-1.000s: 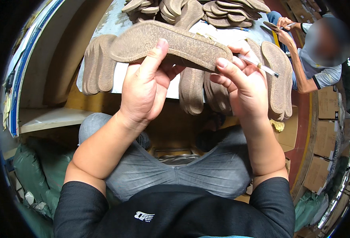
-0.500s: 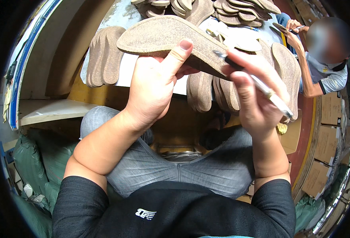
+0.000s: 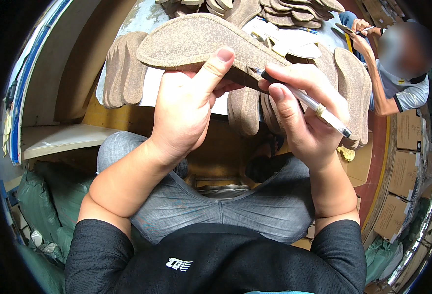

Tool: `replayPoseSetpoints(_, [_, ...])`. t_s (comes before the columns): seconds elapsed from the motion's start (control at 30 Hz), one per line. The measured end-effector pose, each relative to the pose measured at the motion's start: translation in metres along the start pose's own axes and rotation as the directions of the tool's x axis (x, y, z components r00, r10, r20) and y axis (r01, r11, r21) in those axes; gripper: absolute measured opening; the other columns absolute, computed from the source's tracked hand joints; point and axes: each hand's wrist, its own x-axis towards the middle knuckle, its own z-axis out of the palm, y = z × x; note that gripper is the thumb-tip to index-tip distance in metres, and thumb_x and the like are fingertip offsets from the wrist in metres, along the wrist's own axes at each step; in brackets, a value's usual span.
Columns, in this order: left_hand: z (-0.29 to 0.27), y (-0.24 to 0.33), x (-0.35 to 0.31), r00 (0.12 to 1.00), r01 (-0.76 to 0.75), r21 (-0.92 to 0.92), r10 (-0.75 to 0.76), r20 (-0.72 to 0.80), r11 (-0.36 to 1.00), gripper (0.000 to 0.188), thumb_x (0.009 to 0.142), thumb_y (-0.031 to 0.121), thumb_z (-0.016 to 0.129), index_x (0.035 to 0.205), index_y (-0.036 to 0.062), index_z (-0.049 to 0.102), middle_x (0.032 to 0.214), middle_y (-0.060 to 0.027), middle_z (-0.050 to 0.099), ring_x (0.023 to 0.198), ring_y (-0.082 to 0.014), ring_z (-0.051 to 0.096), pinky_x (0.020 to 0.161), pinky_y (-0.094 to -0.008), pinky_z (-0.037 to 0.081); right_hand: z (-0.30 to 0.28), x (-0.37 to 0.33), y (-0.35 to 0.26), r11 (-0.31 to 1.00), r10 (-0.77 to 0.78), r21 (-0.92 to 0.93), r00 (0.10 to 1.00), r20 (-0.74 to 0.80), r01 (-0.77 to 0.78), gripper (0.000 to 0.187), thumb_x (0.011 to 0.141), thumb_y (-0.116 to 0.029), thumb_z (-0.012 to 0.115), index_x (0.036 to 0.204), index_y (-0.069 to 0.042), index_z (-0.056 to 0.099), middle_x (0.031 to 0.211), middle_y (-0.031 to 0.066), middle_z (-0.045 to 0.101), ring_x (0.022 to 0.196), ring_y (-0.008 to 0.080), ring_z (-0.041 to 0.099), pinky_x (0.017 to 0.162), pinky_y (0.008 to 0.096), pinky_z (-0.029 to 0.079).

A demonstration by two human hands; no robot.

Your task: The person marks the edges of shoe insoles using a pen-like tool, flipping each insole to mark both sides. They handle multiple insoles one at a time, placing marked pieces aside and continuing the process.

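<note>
Your left hand (image 3: 181,108) has its grip clamped on the brown insole (image 3: 191,41), thumb over the near edge and fingers tucked beneath. Your right hand (image 3: 318,117) pinches a pen (image 3: 311,102), its point just at the insole's near side. The insole's long axis slants from a broad end on your left down toward your right hand, the nearer one to its other end. That end is hidden behind your right fingers; you can't tell whether the pen touches. Beyond the insole, stacked insoles (image 3: 301,12) on the desk (image 3: 145,17) are cut off.
</note>
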Motion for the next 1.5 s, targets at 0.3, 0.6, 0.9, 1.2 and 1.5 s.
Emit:
replayPoseSetpoints(0.3, [-0.0024,0.0011,-0.0002,1.000,0.014,0.036,-0.014,0.016,0.999,0.029,0.115,0.018,0.070,0.135,-0.0027,0.072,0.123,-0.0136,0.080,0.111,-0.0240,0.080,0.100,-0.0417,0.065,0.0030,-0.0010,-0.0009,0.998,0.050,0.050,0.998,-0.028,-0.049,0.022,0.096,-0.002,0.085,0.118,0.001,0.084,0.103,0.0139,0.081,0.090,0.0245,0.076,0.084,0.0340,0.059])
replayPoseSetpoints(0.6, [-0.0037,0.0013,0.0011,1.000,0.005,0.020,-0.006,0.030,1.000,0.029,0.115,0.017,0.069,0.136,-0.0022,0.071,0.124,-0.0140,0.080,0.112,-0.0245,0.080,0.102,-0.0424,0.065,0.0058,-0.0022,-0.0056,0.990,0.117,0.085,0.992,-0.048,-0.113,0.019,0.096,-0.002,0.085,0.115,0.001,0.085,0.101,0.0129,0.081,0.088,0.0242,0.076,0.083,0.0338,0.059])
replayPoseSetpoints(0.9, [-0.0035,0.0013,0.0023,0.999,0.025,0.021,-0.026,0.037,0.999,0.030,0.115,0.018,0.069,0.137,-0.0021,0.069,0.124,-0.0147,0.080,0.113,-0.0252,0.080,0.102,-0.0432,0.065,0.0052,-0.0017,-0.0050,0.992,0.101,0.079,0.994,-0.037,-0.098,0.018,0.096,-0.003,0.086,0.114,0.000,0.085,0.100,0.0127,0.081,0.087,0.0250,0.076,0.082,0.0348,0.058])
replayPoseSetpoints(1.2, [-0.0065,0.0021,0.0003,0.997,0.033,0.084,-0.039,0.069,0.996,0.035,0.117,0.019,0.065,0.146,-0.0014,0.064,0.133,-0.0151,0.077,0.121,-0.0272,0.078,0.109,-0.0476,0.063,0.0066,-0.0047,-0.0077,0.981,0.165,0.117,0.984,-0.066,-0.157,0.018,0.097,-0.001,0.083,0.115,0.001,0.085,0.100,0.0133,0.082,0.089,0.0243,0.076,0.084,0.0347,0.059])
replayPoseSetpoints(1.5, [-0.0070,0.0018,0.0002,0.997,0.026,0.075,-0.031,0.074,0.997,0.034,0.117,0.019,0.065,0.145,-0.0014,0.065,0.132,-0.0150,0.077,0.119,-0.0270,0.078,0.108,-0.0474,0.063,0.0067,-0.0044,-0.0080,0.978,0.174,0.125,0.983,-0.054,-0.166,0.017,0.098,-0.001,0.083,0.115,0.002,0.084,0.100,0.0134,0.082,0.090,0.0240,0.077,0.084,0.0345,0.059])
